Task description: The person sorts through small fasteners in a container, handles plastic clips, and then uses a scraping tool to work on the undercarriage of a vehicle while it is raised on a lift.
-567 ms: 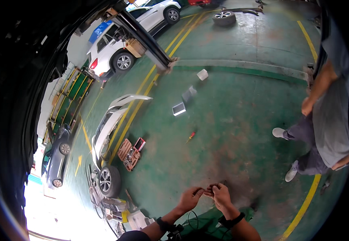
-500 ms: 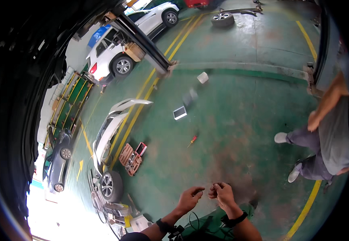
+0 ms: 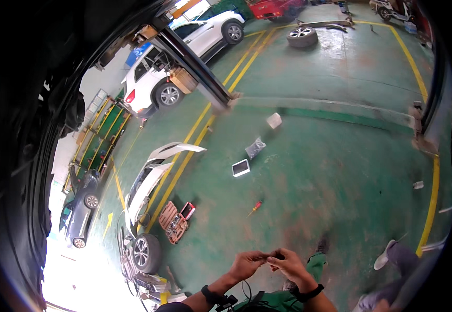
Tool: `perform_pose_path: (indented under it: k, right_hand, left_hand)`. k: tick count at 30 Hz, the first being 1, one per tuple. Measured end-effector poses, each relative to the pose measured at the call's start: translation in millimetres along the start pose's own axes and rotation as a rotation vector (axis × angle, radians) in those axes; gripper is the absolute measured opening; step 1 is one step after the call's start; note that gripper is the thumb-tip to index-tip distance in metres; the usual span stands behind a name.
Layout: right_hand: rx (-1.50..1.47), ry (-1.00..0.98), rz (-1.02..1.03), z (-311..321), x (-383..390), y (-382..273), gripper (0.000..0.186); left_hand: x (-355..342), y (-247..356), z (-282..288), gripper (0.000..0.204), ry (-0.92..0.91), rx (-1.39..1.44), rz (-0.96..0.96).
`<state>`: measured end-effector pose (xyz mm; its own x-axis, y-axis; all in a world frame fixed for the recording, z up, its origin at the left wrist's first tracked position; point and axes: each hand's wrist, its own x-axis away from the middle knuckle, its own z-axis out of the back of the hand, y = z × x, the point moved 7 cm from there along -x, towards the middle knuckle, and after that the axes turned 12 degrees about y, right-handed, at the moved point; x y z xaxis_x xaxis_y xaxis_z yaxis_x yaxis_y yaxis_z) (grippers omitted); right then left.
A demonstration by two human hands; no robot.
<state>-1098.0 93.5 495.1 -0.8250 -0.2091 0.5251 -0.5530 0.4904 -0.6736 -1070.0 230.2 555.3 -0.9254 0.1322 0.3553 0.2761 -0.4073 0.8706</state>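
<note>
My left hand (image 3: 245,264) and my right hand (image 3: 287,264) meet at the bottom centre, their fingertips pinched together around something too small to make out. Behind them show my green trousers and a dark shoe. A red-and-yellow screwdriver (image 3: 257,207) lies on the floor above my hands. An open tool case (image 3: 173,222) with sockets and a small red box (image 3: 188,210) lies to their left.
White body panels (image 3: 145,190), a wheel (image 3: 148,252), a tablet-like object (image 3: 241,167), a bag (image 3: 255,148) and a white box (image 3: 274,120) lie on the floor. A person's legs (image 3: 403,257) are at lower right. Lift posts (image 3: 197,65), parked cars (image 3: 200,36) and dark vehicle underside (image 3: 17,114) surround me.
My fingertips, apart half a second ago, now meet. The person at right has moved down and mostly out of view. The floor scene has shifted lower, and my leg shows.
</note>
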Motion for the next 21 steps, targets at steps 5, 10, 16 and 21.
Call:
perform_pose_path:
  k: [5,10,16,21]
  right_hand:
    - [-0.077,0.018,-0.119,37,-44,-51,0.018]
    - [-0.136,0.012,-0.151,60,-73,-96,0.016]
    - [-0.282,0.074,-0.257,71,-105,-139,0.014]
    - [-0.339,0.014,-0.245,79,-159,-192,0.009]
  left_hand:
    - [-63,40,-26,0.023,-0.025,-0.022,0.019]
    - [-109,58,-42,0.020,-0.015,0.019,0.127]
    - [-162,86,-48,0.020,-0.020,-0.009,0.181]
    - [-228,118,-56,0.019,-0.027,0.157,0.107]
